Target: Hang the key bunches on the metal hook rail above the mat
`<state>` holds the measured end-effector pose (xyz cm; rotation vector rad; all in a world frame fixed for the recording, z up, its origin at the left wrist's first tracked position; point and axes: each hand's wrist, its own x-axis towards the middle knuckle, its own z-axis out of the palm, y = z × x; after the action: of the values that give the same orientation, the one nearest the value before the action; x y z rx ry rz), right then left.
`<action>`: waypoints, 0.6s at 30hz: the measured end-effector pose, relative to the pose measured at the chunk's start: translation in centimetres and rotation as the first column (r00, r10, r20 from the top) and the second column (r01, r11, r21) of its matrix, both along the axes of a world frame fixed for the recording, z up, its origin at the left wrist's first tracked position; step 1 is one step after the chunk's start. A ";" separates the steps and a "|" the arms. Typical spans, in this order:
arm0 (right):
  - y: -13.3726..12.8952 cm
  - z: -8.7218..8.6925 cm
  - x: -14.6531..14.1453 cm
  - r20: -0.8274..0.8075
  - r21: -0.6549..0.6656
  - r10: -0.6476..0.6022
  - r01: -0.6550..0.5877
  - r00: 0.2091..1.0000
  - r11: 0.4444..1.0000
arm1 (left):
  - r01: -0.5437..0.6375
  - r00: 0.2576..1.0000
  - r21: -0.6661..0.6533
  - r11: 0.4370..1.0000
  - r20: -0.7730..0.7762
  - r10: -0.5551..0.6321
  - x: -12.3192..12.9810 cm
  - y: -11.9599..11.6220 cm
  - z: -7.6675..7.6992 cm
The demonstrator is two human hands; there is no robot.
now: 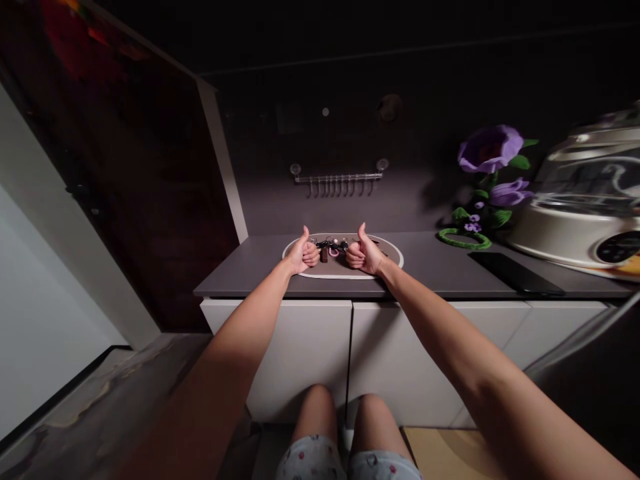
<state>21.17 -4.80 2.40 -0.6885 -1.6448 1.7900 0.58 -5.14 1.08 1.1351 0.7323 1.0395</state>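
My left hand (304, 253) is closed in a fist with the thumb pointing up, over the left part of an oval mat (340, 270) with a white rim. Mirroring it on the right, my right hand (365, 253) makes the same fist, thumb raised. Neither fist shows anything in it. Between the two hands lies a small dark cluster of what look like keys and key rings (330, 245), with a pink loop (333, 253) and a small brown piece (324, 256). My hands partly cover the mat, and the finer details of the cluster are too small to tell.
The mat lies on a grey countertop (240, 270) above white cabinet doors (300, 340). Right of it are a black phone-like slab (515, 272), purple craft flowers (493, 150) and a cream appliance (560, 230). A clear hook rail (340, 178) hangs on the wall.
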 end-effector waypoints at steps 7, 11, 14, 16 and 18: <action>0.0 -0.2 -0.1 -0.054 -0.013 -0.014 0.013 0.998 1.000 | 0.014 1.000 0.023 1.000 -0.005 -0.014 0.2 -0.5 0.2; 0.1 0.3 -0.9 -0.026 0.043 -0.110 0.111 0.994 0.993 | -0.018 0.998 0.100 0.995 -0.066 0.025 0.1 -0.5 1.3; 0.6 1.2 -2.3 -0.026 0.143 -0.224 0.225 0.974 0.964 | -0.164 0.981 0.239 0.957 -0.066 0.184 -0.4 0.1 2.8; 1.2 2.0 -3.6 -0.058 0.219 -0.321 0.326 0.945 0.920 | -0.233 0.958 0.334 0.913 -0.081 0.275 -1.1 0.8 3.9; 2.2 2.5 -4.9 -0.088 0.297 -0.393 0.401 0.915 0.867 | -0.255 0.934 0.407 0.877 -0.132 0.333 -1.9 1.8 4.6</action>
<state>16.26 -2.61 4.95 -0.7876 -1.5809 1.2118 -1.35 -3.37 5.66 1.5136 0.9064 1.3851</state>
